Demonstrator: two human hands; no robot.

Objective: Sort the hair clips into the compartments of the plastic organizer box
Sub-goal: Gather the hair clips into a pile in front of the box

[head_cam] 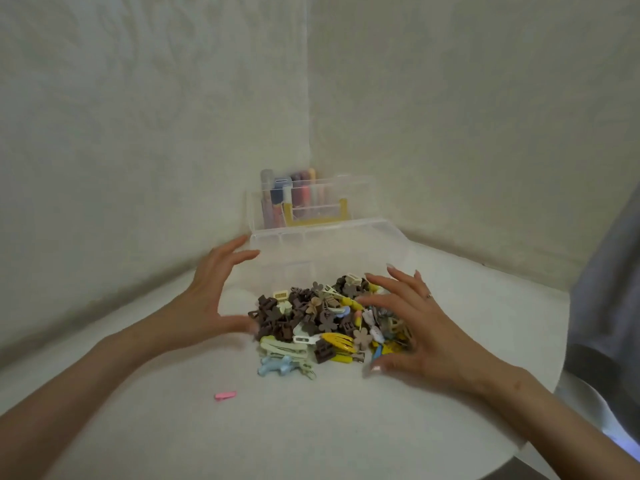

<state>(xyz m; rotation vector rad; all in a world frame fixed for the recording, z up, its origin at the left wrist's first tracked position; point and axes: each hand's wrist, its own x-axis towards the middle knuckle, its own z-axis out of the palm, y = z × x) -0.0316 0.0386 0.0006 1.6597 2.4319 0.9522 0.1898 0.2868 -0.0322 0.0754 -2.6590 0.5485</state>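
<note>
A heap of hair clips (322, 320) in brown, yellow, pale green, white and blue lies on the white round table (311, 427). Right behind it stands the clear plastic organizer box (322, 244), its lid up against the wall corner. My left hand (211, 296) is at the heap's left edge, fingers spread, thumb touching the clips. My right hand (412, 327) rests spread over the heap's right side, fingers on the clips. A single pink clip (225, 395) lies apart at the front left.
Behind the raised lid stands a clear holder with several coloured tubes (298, 199). Pale walls meet in a corner behind the box. A grey fabric shape (606, 306) hangs at the right, past the table's edge.
</note>
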